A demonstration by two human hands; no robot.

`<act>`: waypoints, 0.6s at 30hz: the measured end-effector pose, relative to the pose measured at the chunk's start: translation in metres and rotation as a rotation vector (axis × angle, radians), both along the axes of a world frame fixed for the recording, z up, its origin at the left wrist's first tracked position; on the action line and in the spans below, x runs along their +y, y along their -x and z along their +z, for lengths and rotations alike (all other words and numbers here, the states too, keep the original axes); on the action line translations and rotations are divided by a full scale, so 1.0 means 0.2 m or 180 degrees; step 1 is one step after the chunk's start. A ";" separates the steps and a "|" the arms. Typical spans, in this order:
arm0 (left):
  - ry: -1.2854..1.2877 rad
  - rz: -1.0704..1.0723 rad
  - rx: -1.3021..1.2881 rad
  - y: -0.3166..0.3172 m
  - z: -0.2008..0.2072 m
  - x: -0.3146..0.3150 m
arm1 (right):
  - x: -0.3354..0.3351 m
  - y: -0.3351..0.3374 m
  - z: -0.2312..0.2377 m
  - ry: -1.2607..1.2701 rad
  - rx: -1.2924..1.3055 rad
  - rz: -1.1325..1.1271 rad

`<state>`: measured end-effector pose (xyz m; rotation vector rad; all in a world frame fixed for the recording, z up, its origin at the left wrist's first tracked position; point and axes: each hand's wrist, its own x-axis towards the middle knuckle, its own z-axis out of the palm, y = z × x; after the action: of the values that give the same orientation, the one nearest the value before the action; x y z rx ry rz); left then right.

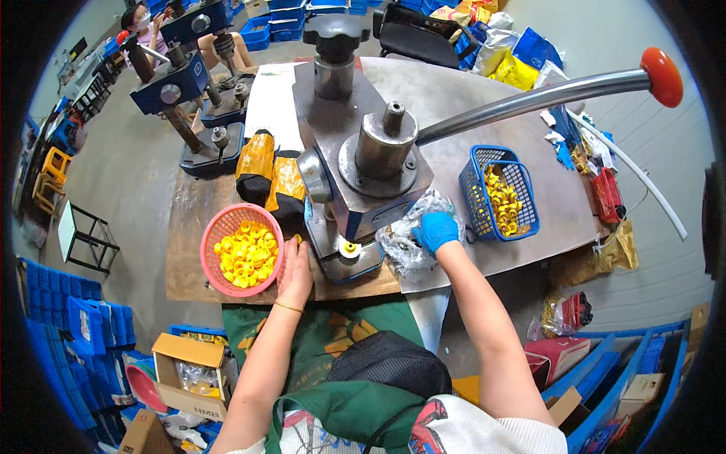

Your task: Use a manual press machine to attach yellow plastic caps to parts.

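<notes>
My bare left hand (295, 272) is beside the right wall of a round pink basket (206, 246), which holds many small yellow plastic parts (246, 261). A small yellow part (297, 238) shows at its fingertips, apparently pinched there. My right hand (437, 231), in a blue glove, reaches into a crumpled clear plastic bag (404, 246); its fingers curl down and what they hold is hidden. Between my hands stands a hand lever press (378, 181). Under its ram, one yellow part (349, 248) sits on a white round seat on the base.
A blue basket (473, 189) with yellow and brass-coloured parts stands to the right. The press lever (544, 102) with its red knob stretches right. Tape-wrapped black blocks (257, 163) lie left of the press. Farther left are other presses (174, 91) and a seated person (144, 23).
</notes>
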<state>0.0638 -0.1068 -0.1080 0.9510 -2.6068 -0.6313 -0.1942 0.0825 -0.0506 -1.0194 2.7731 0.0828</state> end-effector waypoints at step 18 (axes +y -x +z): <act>0.0808 -0.0260 0.0157 0.05 0.00 0.00 | -0.17 -0.49 0.11 0.3435 -0.2382 0.0010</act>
<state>0.0543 -0.1075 -0.1071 0.7447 -2.6129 -0.3267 -0.0970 0.0485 -0.0278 -0.9086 1.9880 -1.5597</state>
